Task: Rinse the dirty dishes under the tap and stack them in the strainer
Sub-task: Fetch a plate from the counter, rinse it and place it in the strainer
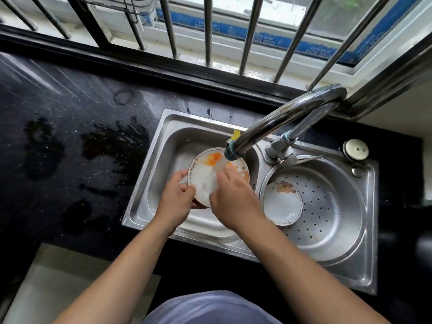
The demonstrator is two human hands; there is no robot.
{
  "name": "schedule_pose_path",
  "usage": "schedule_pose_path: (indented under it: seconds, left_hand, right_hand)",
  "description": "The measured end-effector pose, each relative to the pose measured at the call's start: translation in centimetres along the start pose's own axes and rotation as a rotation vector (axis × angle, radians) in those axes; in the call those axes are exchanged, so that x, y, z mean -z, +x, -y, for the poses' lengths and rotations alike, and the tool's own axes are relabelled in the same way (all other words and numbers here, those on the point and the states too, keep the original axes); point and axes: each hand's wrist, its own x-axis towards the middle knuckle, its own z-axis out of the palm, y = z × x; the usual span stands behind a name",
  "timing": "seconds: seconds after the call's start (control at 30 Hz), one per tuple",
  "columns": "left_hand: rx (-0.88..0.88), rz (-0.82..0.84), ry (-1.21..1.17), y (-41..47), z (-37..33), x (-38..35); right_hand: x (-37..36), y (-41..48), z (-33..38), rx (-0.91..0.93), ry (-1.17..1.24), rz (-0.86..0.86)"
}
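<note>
A white plate (pixel 205 176) with orange food smears and a printed rim is held over the left sink basin (pixel 168 146), under water running from the tap (pixel 275 122). My left hand (pixel 177 197) grips the plate's left rim. My right hand (pixel 231 195) lies flat on the plate's face, fingers spread over its right half. In the right basin sits the round perforated metal strainer (pixel 327 199). A second white plate (pixel 281 203) with a brown stain near its rim leans inside the strainer on its left side.
The black stone counter (pixel 70 136) to the left of the sink is wet with puddles. A window with metal bars (pixel 210 31) runs along the back. A round metal cap (pixel 355 148) sits at the sink's far right corner.
</note>
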Motion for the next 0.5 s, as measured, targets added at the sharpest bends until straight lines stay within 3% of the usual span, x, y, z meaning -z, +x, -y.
schedule_pose_path:
  seconds: [0.03,0.17,0.27,0.4,0.5]
  left_hand:
    - [0.000,0.007,0.000,0.0,0.0,0.0]
    - [-0.013,-0.013,0.038,0.0,0.1,0.4]
    - [-0.003,-0.015,0.001,0.0,0.3,0.8]
    - [0.008,0.003,0.026,-0.4,0.7,0.9]
    - [0.005,-0.016,0.047,-0.3,0.9,0.6]
  right_hand:
    - [-0.3,1.1,0.4,0.003,-0.056,0.052]
    - [-0.9,1.8,1.1,0.316,-0.227,0.291]
    - [-0.5,-0.4,-0.3,0.257,-0.149,0.445]
    - [-0.4,1.1,-1.1,0.012,-0.220,0.313]
    - [-1.0,2.3,0.7,0.180,-0.147,0.312]
